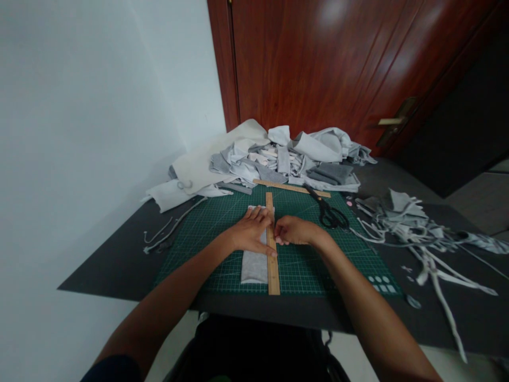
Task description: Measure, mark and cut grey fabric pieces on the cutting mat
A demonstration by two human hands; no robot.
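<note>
Working on a flat green gridded mat (310, 270). Pressing onto it a rectangular light-grey cloth (254, 267) and, along the cloth's right side, a straight light-brown wooden ruler (273, 277), with splay-fingered left hand (252, 233). Curling fingers of right hand (295, 230) beside ruler; cannot tell whether gripping anything.

A dark navy fabric sleeve (113, 370) ends in a plain edge at the lower left of the frame. Black cloth clothing (254, 345) fills the bottom centre, with a small green patch (219, 379) at the border. Both forearms (199, 268) are bare.
</note>
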